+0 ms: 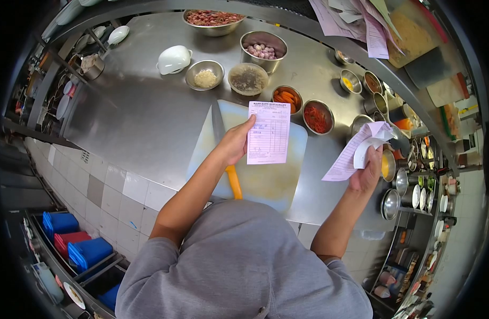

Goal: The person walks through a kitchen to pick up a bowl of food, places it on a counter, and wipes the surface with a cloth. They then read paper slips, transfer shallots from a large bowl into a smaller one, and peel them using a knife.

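Note:
My left hand [237, 139] pinches the left edge of a pink order slip [269, 135], printed with a table and handwriting, held face up over the cutting board [292, 181]. In my right hand [368, 173] is a bunch of pink and white slips [346, 159], partly folded and curled. A knife [233, 181] with an orange handle lies on the left side of the board; my left hand and forearm cover part of it. Near the slip stand a bowl of carrots [286, 97] and a bowl of shredded red pieces [317, 118].
Across the steel table [133, 106] stand a pot of shallots [262, 50], a bowl of chopped pale pieces [205, 78], a dark-filled bowl [247, 80] and a white dish [174, 59]. An overhead shelf holds more slips [376, 40]. Stacked bowls [390, 204] sit right; blue bins [90, 252] lower left.

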